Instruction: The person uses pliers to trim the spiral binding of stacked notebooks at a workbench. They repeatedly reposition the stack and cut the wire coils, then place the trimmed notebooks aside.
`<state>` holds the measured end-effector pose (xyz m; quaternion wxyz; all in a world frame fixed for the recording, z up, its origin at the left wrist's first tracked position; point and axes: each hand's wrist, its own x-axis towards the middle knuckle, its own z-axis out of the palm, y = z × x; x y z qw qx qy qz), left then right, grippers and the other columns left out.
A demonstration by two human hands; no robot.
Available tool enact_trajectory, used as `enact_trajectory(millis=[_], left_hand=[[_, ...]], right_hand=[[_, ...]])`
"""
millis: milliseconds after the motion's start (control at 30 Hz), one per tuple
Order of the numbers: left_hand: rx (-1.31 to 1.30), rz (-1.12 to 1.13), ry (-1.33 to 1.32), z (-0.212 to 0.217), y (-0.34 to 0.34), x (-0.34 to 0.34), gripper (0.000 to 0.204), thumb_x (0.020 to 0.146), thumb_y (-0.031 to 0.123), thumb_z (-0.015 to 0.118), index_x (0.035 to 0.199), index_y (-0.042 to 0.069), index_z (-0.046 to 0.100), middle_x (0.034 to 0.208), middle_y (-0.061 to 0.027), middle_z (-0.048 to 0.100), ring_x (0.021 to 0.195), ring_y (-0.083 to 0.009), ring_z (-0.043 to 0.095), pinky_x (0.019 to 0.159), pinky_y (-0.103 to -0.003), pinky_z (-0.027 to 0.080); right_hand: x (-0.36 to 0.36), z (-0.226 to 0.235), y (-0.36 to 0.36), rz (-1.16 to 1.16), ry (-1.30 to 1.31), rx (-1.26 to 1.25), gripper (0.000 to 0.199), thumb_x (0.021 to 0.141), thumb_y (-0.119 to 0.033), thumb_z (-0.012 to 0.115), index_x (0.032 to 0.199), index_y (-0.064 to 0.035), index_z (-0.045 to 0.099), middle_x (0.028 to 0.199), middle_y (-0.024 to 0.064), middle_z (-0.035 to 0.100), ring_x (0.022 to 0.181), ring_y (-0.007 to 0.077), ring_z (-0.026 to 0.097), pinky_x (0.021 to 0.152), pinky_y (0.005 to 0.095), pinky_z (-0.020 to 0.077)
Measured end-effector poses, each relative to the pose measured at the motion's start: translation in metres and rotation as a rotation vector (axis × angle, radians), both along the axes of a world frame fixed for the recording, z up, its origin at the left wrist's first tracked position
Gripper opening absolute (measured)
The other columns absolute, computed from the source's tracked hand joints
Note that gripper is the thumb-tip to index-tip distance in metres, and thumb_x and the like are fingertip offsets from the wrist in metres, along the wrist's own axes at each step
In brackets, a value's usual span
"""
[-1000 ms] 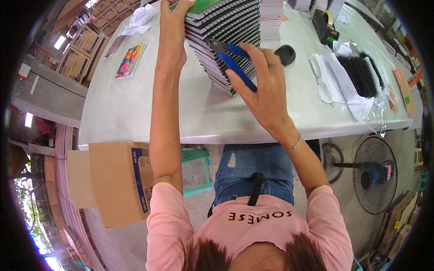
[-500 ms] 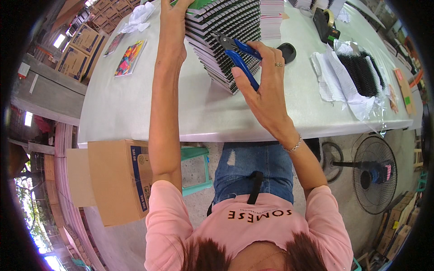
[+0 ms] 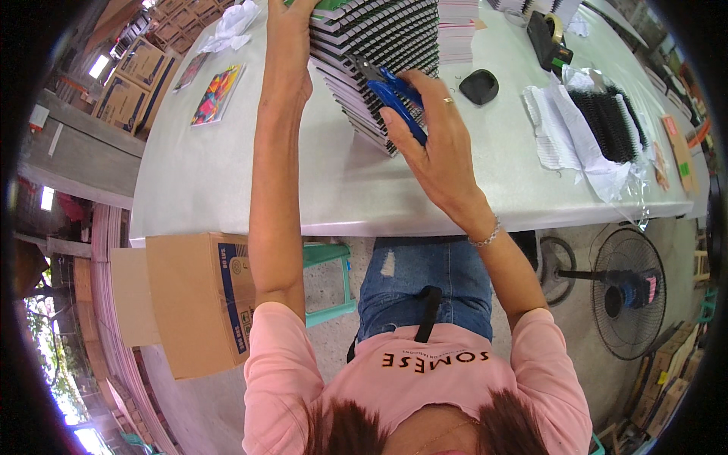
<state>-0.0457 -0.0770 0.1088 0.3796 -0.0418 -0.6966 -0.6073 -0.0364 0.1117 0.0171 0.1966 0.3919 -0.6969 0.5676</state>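
Note:
A tall stack of spiral-bound notebooks (image 3: pixel 360 83) with black coils and a green top cover stands at the table's near middle. My left hand (image 3: pixel 292 19) grips the stack at its upper left, thumb against the green cover; the other fingertips run out of view at the top. In my right hand (image 3: pixel 440 140) are blue-handled cutting pliers (image 3: pixel 400 102), the fingers wrapped round both handles. Their dark jaws reach the coil ends on the stack's near side. Whether a wire lies between the jaws is too small to tell.
A round black dish (image 3: pixel 478 87) sits right of the stack, before more stacked books (image 3: pixel 455 34). Farther right are a tape dispenser (image 3: pixel 547 42) and black coils (image 3: pixel 603 125) on white paper. A colourful booklet (image 3: pixel 218 95) lies left. A carton (image 3: pixel 193 303) and a fan (image 3: pixel 628 294) stand below.
My right hand and the pliers have shifted slightly left along the coils, and the handles are closer together. More of the black dish shows. The left hand stays on the stack.

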Motion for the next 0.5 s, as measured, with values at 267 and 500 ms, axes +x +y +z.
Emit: enact_trajectory(millis=[267, 500], left_hand=[[0.009, 0.006, -0.012, 0.000, 0.001, 0.003, 0.040, 0.095, 0.036, 0.059, 0.123, 0.008, 0.056, 0.111, -0.0020, 0.057, 0.107, -0.0134, 0.051, 0.095, -0.027, 0.038], [0.010, -0.015, -0.002, 0.001, 0.001, 0.003, 0.039, 0.095, 0.036, 0.059, 0.123, 0.008, 0.056, 0.111, -0.0027, 0.058, 0.107, -0.0133, 0.051, 0.096, -0.027, 0.038]], right_hand=[[0.003, 0.012, 0.014, 0.315, -0.439, -0.012, 0.047, 0.101, -0.036, 0.061, 0.130, 0.0002, 0.051, 0.105, 0.0185, 0.059, 0.096, 0.0276, 0.059, 0.084, 0.0355, 0.0473], [0.003, -0.011, 0.004, -0.142, 0.148, 0.105, 0.060, 0.093, -0.036, 0.070, 0.139, -0.0045, 0.046, 0.127, 0.0211, 0.048, 0.115, 0.0343, 0.046, 0.099, 0.0483, 0.0355]])
